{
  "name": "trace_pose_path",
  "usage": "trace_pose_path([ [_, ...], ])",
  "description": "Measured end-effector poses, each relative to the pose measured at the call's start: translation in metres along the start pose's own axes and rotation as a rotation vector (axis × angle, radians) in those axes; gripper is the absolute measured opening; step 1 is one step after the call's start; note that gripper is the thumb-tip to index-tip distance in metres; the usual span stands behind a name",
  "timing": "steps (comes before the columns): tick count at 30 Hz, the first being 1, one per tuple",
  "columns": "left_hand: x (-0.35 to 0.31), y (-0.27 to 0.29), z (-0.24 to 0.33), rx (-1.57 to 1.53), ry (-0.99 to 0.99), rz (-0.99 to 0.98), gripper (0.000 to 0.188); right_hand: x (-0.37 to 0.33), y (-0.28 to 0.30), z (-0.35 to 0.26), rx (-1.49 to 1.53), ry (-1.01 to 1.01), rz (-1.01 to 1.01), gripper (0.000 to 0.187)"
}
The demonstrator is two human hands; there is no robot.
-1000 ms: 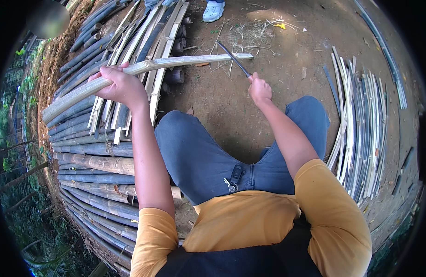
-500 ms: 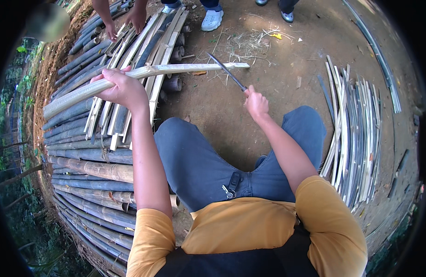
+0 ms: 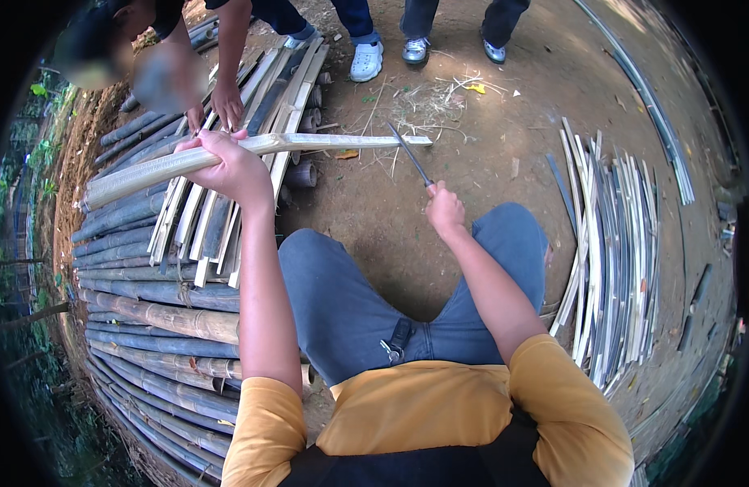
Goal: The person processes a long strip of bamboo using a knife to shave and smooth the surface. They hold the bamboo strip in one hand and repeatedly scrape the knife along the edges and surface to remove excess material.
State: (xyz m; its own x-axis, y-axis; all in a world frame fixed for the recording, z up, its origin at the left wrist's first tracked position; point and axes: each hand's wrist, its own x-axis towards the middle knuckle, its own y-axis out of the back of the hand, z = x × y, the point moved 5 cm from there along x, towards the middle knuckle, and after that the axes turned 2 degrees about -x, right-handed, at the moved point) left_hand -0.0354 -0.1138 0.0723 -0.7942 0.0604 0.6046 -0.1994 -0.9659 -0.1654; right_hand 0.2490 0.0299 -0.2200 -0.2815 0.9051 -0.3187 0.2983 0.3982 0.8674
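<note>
My left hand (image 3: 222,166) is closed around a long pale split bamboo strip (image 3: 325,141), raised over the pile at the left. The strip reaches from the far left to past the middle of the view, and its right end is narrower. My right hand (image 3: 445,209) grips the handle of a long thin-bladed knife (image 3: 412,154). Its dark blade slants up and to the left, and the tip crosses the strip near its right end. Whether the blade touches the strip I cannot tell.
Split bamboo strips (image 3: 197,231) lie on a stack of bamboo poles (image 3: 163,312) at the left. Another person's hands (image 3: 226,104) reach in over them. Shavings (image 3: 439,105) litter the ground ahead, near two people's shoes. Thin strips (image 3: 622,252) are bundled at right.
The other person has leaned further in over the strips. My left hand has shifted slightly right and nearer with the strip, and the knife tip now crosses closer to the strip's end.
</note>
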Motion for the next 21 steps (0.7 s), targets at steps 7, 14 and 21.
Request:
trace_pose_path([
  [7,0.003,-0.023,0.008,-0.172,0.003,-0.131,0.022,-0.002,0.002,0.007,0.142,0.023,-0.071,0.03],
  [14,0.009,-0.062,0.023,-0.665,0.095,-0.179,0.014,0.0,0.009,0.011,0.252,-0.036,-0.067,0.03],
  [21,0.0,-0.083,0.049,-0.644,0.145,-0.103,0.022,-0.006,0.018,0.017,0.208,-0.069,-0.052,0.031],
])
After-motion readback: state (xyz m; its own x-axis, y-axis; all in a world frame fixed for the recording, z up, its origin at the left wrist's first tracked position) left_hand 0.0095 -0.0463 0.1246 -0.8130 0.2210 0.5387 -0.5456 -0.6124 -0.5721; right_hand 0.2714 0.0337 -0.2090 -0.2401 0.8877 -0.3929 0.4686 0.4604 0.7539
